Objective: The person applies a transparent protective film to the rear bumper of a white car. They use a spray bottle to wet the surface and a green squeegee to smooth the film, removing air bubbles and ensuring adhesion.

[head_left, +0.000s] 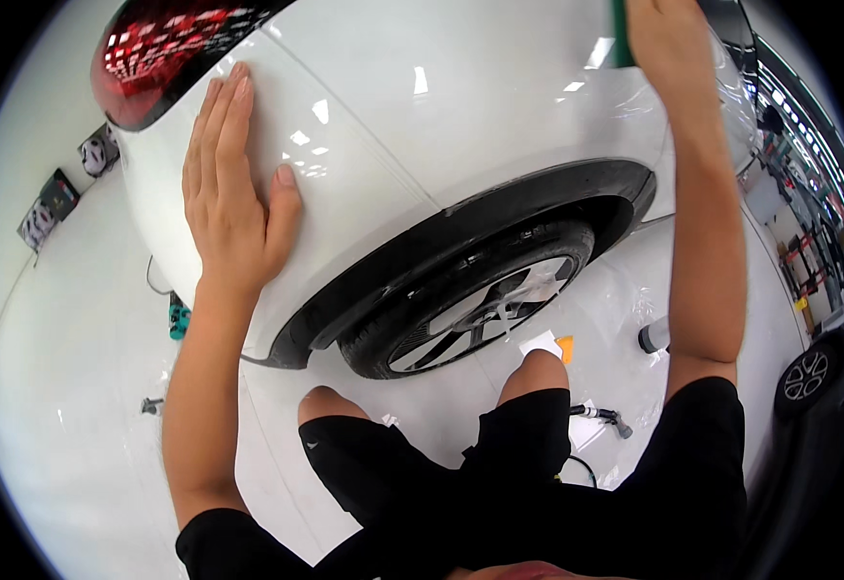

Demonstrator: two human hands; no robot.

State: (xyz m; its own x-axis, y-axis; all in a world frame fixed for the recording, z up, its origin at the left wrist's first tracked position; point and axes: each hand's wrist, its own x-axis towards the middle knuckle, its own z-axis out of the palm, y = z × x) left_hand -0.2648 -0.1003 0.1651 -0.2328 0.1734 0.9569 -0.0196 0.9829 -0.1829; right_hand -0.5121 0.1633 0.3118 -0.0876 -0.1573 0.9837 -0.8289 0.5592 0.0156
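Note:
My left hand (228, 184) lies flat on the white rear side panel (354, 126) of a car, with its fingers stretched up and the thumb apart. The red tail light (142, 68) is just above and left of its fingertips. At the top edge of the picture my right hand (671, 43) grips a green flat-edged tool, perhaps a squeegee (621, 34), against the panel. Its fingertips are partly cut off by the frame. Shiny wrinkles, like transparent film, show on the bodywork beside my right forearm.
Below the panel are a black wheel arch trim (460, 217) and the car's wheel (480, 309). A spray gun or nozzle (600, 416) with a hose lies on the white floor by my right knee, near an orange object (564, 348). Another dark car (808, 377) stands at far right.

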